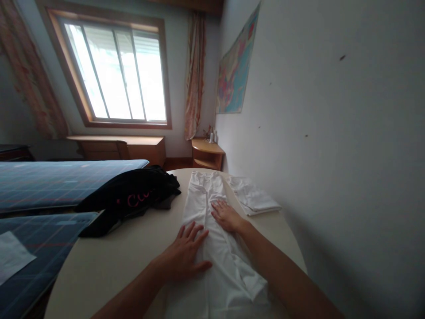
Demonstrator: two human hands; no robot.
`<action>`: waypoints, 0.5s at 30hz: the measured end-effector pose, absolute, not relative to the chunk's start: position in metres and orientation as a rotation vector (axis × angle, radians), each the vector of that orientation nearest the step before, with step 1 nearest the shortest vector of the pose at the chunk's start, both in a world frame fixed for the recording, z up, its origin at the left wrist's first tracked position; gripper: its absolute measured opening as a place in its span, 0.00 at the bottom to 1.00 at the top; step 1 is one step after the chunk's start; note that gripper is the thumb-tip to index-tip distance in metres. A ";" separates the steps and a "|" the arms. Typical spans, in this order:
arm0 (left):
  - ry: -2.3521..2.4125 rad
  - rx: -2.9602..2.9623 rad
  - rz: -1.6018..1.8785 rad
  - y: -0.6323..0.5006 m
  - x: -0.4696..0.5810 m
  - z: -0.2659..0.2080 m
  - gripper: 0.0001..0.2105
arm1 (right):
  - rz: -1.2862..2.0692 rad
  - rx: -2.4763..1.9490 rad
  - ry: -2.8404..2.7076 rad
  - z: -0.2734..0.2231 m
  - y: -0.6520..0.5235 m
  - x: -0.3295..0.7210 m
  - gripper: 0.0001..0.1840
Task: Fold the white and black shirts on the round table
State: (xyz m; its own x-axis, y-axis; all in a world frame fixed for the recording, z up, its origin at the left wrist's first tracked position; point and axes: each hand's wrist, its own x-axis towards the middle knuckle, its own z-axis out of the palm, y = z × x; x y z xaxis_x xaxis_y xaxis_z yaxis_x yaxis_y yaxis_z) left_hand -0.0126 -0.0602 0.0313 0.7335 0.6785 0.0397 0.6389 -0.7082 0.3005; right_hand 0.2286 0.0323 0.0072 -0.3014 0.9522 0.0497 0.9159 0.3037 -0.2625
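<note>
A pair of white trousers [195,206] lies lengthwise on the round cream table [149,239], its waistband at the far end and its legs running toward me. Flat on the left trouser leg rests my left hand [186,250], fingers spread. Farther up, my right hand [226,215] presses on the right leg with its fingers stretched out. Neither hand grips the cloth. Wrinkles show in the fabric near my right forearm. The near ends of the legs run out of the bottom of the view.
Folded white cloth [254,195] lies at the table's right. A black garment with pink lettering [139,195] hangs over the left edge toward blue plaid mattresses [66,177]. The white wall [332,177] stands close on the right. A corner shelf [207,148] is behind the table.
</note>
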 end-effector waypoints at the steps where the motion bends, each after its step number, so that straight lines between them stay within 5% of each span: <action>1: 1.040 2.679 0.220 -0.056 -0.014 0.029 0.39 | 0.289 -1.768 -2.347 0.006 0.035 0.226 0.32; 9: 1.044 2.729 0.345 -0.028 -0.019 0.019 0.33 | 0.389 -1.801 -2.232 0.009 0.058 0.221 0.31; 15: 0.960 2.775 0.413 -0.042 -0.010 0.027 0.28 | 0.479 -1.548 -2.204 0.019 0.038 0.243 0.21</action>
State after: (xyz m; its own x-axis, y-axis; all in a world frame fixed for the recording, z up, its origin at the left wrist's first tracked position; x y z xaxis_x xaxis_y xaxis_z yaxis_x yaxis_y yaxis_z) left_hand -0.0097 -0.0419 0.0269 0.7534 0.6258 0.2018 0.5769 -0.7764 0.2539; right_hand 0.2431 0.0383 0.0190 -0.3043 0.9439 0.1284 0.8057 0.3269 -0.4940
